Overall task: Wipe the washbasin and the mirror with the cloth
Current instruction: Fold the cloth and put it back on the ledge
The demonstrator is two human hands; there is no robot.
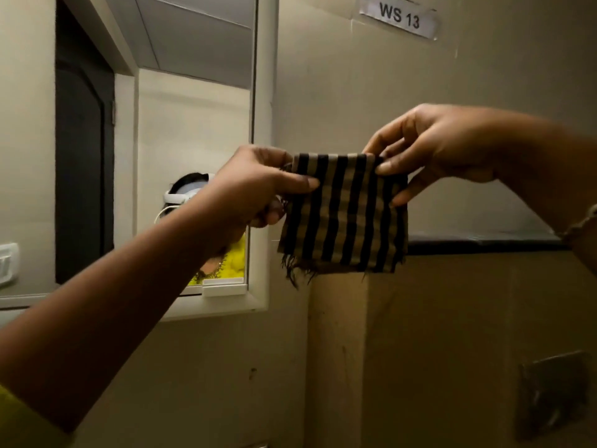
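A small folded cloth (344, 218) with tan and black stripes and a frayed lower edge hangs in front of the wall, held up by both hands. My left hand (255, 185) pinches its upper left corner. My right hand (433, 147) pinches its upper right corner, fingers behind the fabric. The mirror (193, 118) in a white frame is on the wall to the left, partly behind my left forearm. The washbasin is out of view.
A "WS 13" label (399, 17) is stuck high on the beige wall. A dark ledge (478, 242) runs along the right wall. A metal plate (552, 392) sits low at right. A white switch (8, 263) is at the far left.
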